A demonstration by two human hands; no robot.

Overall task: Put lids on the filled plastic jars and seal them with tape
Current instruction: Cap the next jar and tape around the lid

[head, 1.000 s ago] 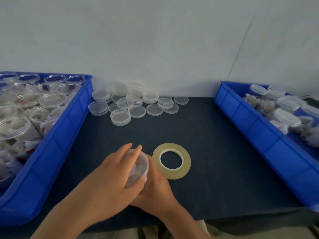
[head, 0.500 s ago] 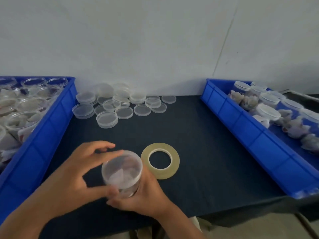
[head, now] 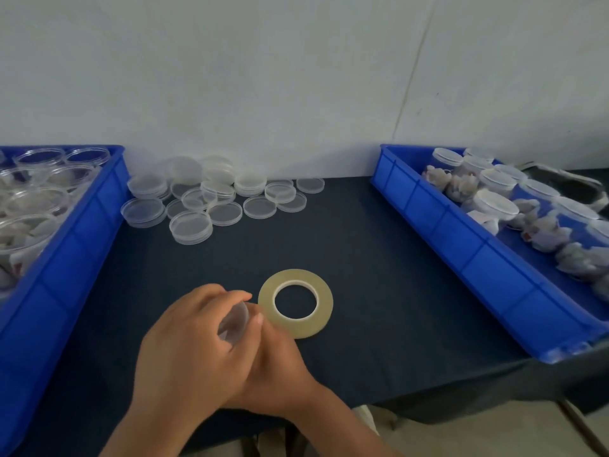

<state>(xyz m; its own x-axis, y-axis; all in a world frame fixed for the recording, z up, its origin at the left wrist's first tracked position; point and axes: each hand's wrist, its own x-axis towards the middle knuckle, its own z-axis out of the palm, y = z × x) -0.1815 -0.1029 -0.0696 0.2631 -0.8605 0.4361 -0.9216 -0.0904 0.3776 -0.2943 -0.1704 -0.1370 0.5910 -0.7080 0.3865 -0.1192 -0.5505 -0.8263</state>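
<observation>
My left hand point(head: 194, 351) and right hand point(head: 276, 367) clasp one small clear plastic jar point(head: 234, 321), which I judge is not yet taped. Lidded jars point(head: 494, 206) lie in the right blue plastic bin point(head: 461, 235); open jars point(head: 39, 199) wait left.

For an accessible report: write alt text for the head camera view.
The left hand and right hand grip a small clear jar at a dark table, beside a flat roll of tape. Loose lids lie by the back wall; a blue bin of open jars stands left, another bin of lidded jars right.
</observation>
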